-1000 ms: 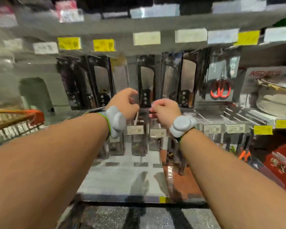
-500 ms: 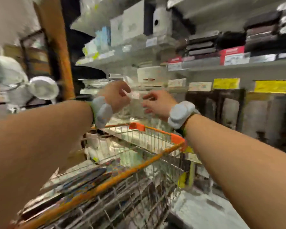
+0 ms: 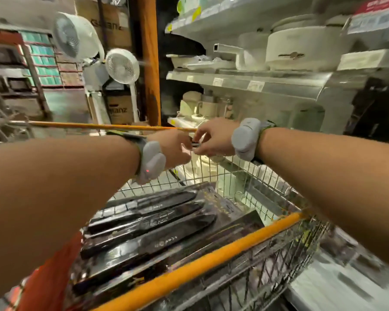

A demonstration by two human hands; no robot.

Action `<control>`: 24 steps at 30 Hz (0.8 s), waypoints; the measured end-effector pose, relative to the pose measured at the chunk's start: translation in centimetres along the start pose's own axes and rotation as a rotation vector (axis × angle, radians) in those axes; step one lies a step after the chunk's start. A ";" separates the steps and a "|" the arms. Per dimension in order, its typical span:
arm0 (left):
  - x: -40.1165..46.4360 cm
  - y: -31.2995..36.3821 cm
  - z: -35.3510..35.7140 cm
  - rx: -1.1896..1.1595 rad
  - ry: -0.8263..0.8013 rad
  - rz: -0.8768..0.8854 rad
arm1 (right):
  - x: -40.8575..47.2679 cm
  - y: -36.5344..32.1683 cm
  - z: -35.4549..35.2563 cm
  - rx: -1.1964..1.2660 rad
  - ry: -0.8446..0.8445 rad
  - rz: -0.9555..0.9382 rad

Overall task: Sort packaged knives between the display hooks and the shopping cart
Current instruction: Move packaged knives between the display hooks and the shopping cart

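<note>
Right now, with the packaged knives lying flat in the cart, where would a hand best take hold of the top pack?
Probably the top knife pack by its far short edge, near the cart's front wire wall, coming from above. It lies flat on the stack, long axis running away from the orange handle bar, and that end looks unobstructed.

This is a shop, a housewares or appliance store by the look of its stock. A wire shopping cart with orange plastic rims (image 3: 202, 261) stands in the aisle, black flat packaged knives (image 3: 148, 223) lying in it. Grey metal shelves (image 3: 245, 80) carry small price labels along their front edges and hold cream-coloured cooking pots (image 3: 301, 51). White pedestal fans (image 3: 121, 65) stand beyond (boxed goods are stacked behind them), beside an orange upright post (image 3: 149, 59).
</note>
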State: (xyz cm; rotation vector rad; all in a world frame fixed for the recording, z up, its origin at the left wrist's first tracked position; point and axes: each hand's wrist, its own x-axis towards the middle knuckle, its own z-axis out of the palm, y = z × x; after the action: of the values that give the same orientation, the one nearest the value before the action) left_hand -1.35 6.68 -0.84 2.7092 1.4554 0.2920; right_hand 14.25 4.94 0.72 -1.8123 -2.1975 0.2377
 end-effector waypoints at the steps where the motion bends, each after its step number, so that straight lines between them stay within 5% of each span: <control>1: 0.0 0.3 0.5 0.017 -0.041 0.008 | 0.3 0.0 -0.2 -0.029 -0.024 -0.004; 13: -1.6 -2.9 5.8 0.114 -0.444 -0.159 | 4.3 0.4 7.1 -0.205 -0.376 -0.037; 24: -5.0 -2.6 10.0 0.106 -0.682 -0.124 | 2.0 1.8 9.6 -0.352 -0.705 -0.056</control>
State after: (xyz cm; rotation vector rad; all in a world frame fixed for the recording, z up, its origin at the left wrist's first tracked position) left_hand -4.22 4.41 -11.70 2.3880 1.4190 -0.6638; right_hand 12.55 7.78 -8.69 -2.0653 -2.9137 0.5847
